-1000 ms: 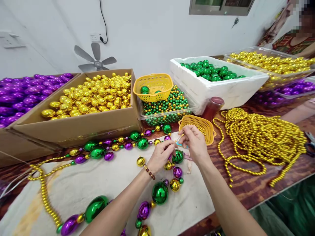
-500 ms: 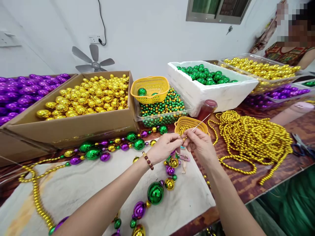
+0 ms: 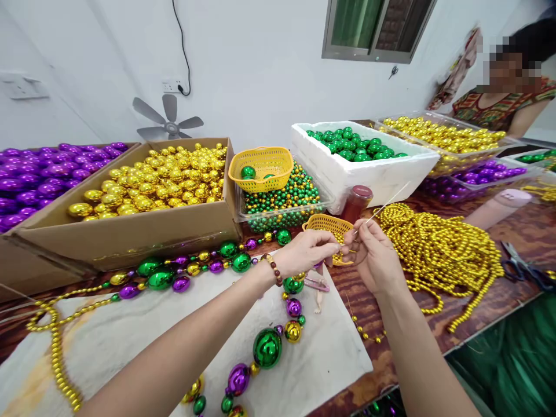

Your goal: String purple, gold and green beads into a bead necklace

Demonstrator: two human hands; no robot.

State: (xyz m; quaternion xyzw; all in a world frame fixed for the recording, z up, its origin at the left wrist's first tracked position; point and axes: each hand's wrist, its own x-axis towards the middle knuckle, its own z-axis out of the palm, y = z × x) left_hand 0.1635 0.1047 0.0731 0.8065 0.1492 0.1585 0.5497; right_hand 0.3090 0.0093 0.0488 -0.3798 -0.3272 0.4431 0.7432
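Observation:
My right hand point(image 3: 377, 258) is closed in a pinch on a long thin needle point(image 3: 388, 204), which points up and to the right. Beside it, my left hand point(image 3: 310, 250) is closed too, fingertips pinched close to the right hand's; whatever is between them is too small to make out. Behind both hands stands a small yellow basket point(image 3: 319, 222) of little gold beads, partly covered by my fingers. Below my left hand, a strand of big green, purple and gold beads point(image 3: 267, 348) lies on a white cloth point(image 3: 324, 353).
At the back stand a cardboard box point(image 3: 130, 240) of gold beads, a clear tub point(image 3: 282, 217) of small beads and a white foam box point(image 3: 365, 179) of green ones. Gold bead strings point(image 3: 447, 249) and scissors point(image 3: 516, 263) lie right. A person point(image 3: 499, 110) sits at far right.
Both hands have shifted right in the view and drawn slightly apart. The needle has moved right with my right hand and shows more of its length. The camera view has tilted slightly.

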